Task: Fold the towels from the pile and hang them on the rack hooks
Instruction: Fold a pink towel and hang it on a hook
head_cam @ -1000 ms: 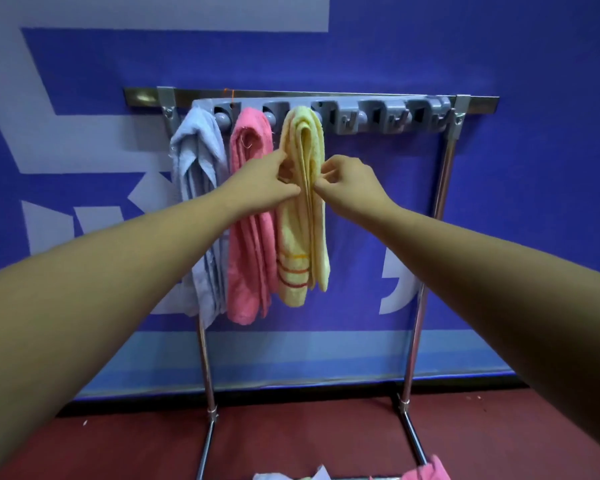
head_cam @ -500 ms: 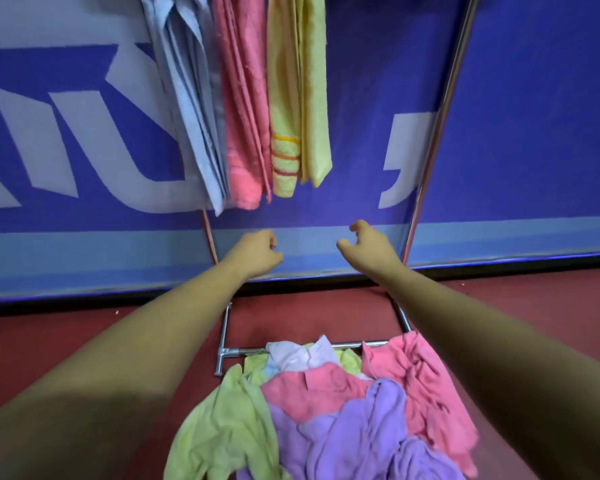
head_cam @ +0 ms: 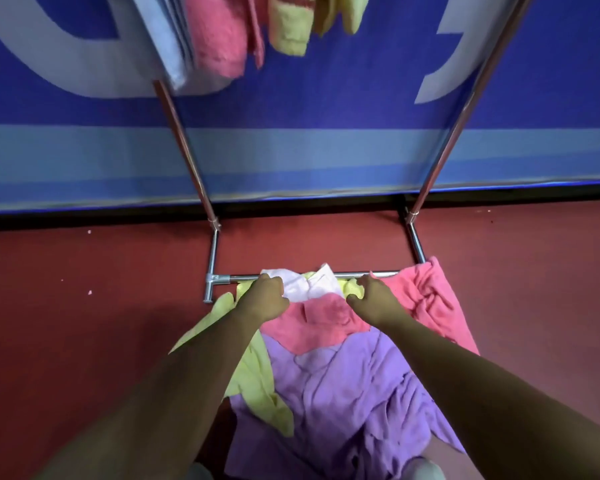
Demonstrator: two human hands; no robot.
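A pile of crumpled towels lies on the red floor against the rack's base bar [head_cam: 243, 278]: a white towel [head_cam: 305, 285] at the far end, a pink one [head_cam: 316, 323] below it, a large purple one [head_cam: 343, 393], a yellow-green one [head_cam: 253, 372] and another pink one [head_cam: 430, 299] at the right. My left hand [head_cam: 264, 301] is curled at the white towel's left edge and seems to pinch it. My right hand [head_cam: 374, 301] is curled over a yellow-green fold beside the white towel; whether it grips is unclear.
The lower ends of three hung towels show at the top: light blue [head_cam: 163, 39], pink [head_cam: 219, 39] and yellow [head_cam: 291, 29]. The rack's two slanted poles [head_cam: 184, 143] [head_cam: 465, 109] rise in front of a blue banner wall [head_cam: 326, 98]. Red floor [head_cam: 84, 289] lies on both sides.
Both hands left the hung yellow towel and dropped to the pile on the floor. The view tilted down, so the hooks are out of sight.
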